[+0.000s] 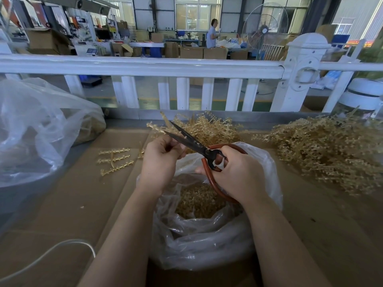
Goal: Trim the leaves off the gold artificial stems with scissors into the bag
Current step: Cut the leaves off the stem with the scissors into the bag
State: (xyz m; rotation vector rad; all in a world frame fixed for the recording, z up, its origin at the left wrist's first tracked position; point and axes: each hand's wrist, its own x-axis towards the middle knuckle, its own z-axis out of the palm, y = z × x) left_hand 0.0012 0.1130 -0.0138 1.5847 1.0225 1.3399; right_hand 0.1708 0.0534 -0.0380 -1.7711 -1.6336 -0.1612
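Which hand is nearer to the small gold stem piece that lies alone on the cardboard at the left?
Left. The left hand is just right of the gold stem piece. The right hand, gripping the scissors, is farther right, above the bag.

The scissors (192, 145) have dark, near-black blades and reddish-brown handles. The stems (323, 150) heaped on the brown cardboard tabletop (87, 193) are pale gold, as are the cut bits inside the clear plastic bag (207, 241). The fence (145, 67) behind is white.
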